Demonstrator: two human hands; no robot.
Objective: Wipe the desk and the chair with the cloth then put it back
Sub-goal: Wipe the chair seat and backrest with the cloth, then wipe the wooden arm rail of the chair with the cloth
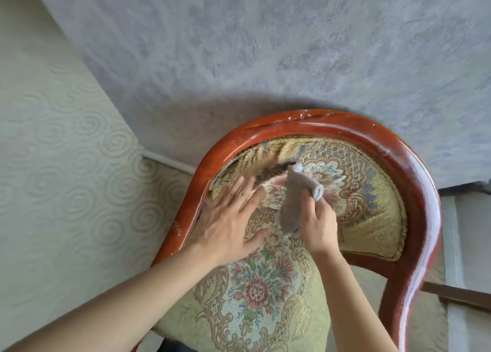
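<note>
Cloth [292,200]: grey, folded, gripped in my right hand [317,225], fingers curled round its lower end. It lies against the padded backrest of the chair [422,189], near the middle of the floral medallion. Left hand [228,220] flat on the backrest just beside the cloth, fingers straight and spread, holding nothing, bracing the upholstery.

Step in hand, as I judge it: the chair part of the wipe, working the tapestry backrest. No desk in view, so I cannot say from here whether it is already done.

Next move calls for: drawing the cloth across the rest of the backrest fabric, then the seat cushion [255,296] below and the red lacquered wooden frame that curves round the back. Left hand should shift to keep the padding taut ahead of the cloth. There is a dark patch in the fabric just above the cloth's upper end, possibly a tear or worn hole; the view is blurred there, so go lightly so the cloth does not snag.

Surface: woven tapestry, gold-green with pink and blue flowers, raised weave likely to hold dust. Frame glossy, chipped with pale flecks along the top rail.

Room: grey mottled wall [265,46] behind the chair; cream wall with embossed spirals [61,152] to the left; a white skirting strip where they meet the floor.
</note>
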